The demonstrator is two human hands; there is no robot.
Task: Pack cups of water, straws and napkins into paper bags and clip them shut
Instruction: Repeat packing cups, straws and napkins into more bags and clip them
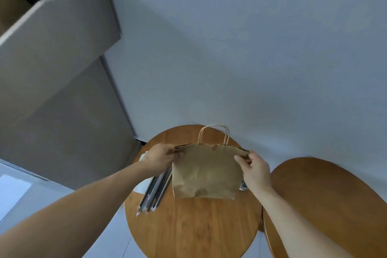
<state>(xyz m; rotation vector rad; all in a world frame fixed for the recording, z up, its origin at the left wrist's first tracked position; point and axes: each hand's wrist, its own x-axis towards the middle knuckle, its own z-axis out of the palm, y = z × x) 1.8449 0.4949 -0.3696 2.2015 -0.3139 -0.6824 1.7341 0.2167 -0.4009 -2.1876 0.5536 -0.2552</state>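
As left hand point(161, 158) and right hand point(254, 170) pinch top corners of the paper bag point(206, 172) to open it | straws point(156, 190) (blurred, seemingly wrapped) wait alongside.

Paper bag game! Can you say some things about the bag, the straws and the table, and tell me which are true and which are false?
1. The left hand and the right hand both hold the paper bag by its top corners. True.
2. The straws lie to the right of the bag. False: they lie to its left.
3. A clip holds the bag shut. False: no clip shows on it.
4. The table under the bag is round and wooden. True.
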